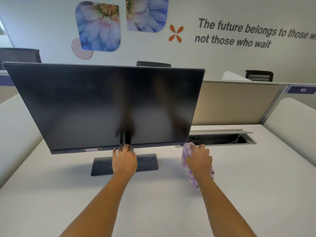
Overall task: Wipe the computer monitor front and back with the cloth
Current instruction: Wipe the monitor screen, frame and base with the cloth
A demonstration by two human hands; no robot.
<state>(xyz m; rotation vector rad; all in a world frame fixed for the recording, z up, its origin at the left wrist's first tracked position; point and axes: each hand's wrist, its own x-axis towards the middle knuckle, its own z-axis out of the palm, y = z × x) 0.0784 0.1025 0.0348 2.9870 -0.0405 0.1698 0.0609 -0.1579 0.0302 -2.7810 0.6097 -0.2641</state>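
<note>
A black computer monitor (106, 103) stands on a flat dark base (147, 162) on the white desk (153, 202), its dark screen facing me and tilted down to the left. My left hand (124, 159) reaches to the bottom bezel near the middle, with its fingertips touching the lower edge. My right hand (199, 160) grips a fluffy purple and white cloth (186, 151), bunched under the palm. The cloth sits just right of the screen's lower right corner. The monitor's back is hidden.
An open cable tray (222, 138) is cut into the desk behind my right hand. Beige partition panels (230, 103) close off the back and right. Office chair backs (259, 75) show beyond the partition.
</note>
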